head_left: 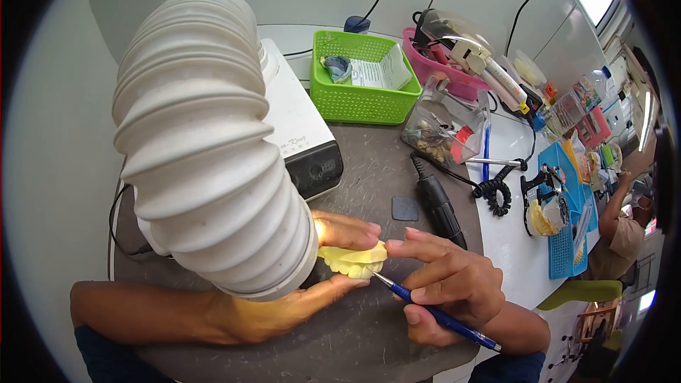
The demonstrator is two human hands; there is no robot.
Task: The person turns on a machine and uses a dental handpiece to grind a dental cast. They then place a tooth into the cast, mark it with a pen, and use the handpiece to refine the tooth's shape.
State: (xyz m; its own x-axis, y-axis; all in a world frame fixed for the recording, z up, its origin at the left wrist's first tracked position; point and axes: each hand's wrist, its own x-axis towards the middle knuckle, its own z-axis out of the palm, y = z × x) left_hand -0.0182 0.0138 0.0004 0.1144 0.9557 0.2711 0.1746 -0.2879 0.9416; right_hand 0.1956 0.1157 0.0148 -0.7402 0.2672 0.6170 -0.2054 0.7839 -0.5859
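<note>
"Looking from here, I see the left hand [273, 315] beside that ribbed white hose [202, 135]; what has it got?"

"A yellow dental cast [352, 259]; that grip is closed snugly on it, fingers along the far side and thumb along the near, just at the hose's mouth; a warm light falls on the fingers there."

"And the right hand [457, 284]?"

"Its grip is pinched around a blue pen [448, 323], slanting, metal tip at the cast's teeth; whether tip and teeth touch, I cannot tell; one finger reaches toward the cast's edge."

"What lies about them on the counter [369, 163]?"

"A black handpiece [441, 206] just beyond the right hand, a small dark square [405, 208] beside it; farther back, a green basket [365, 108] with printed paper [369, 74] inside; off to the right, an articulator [543, 217] by a blue basket [567, 262]; well apart, another person [604, 248]."
</note>
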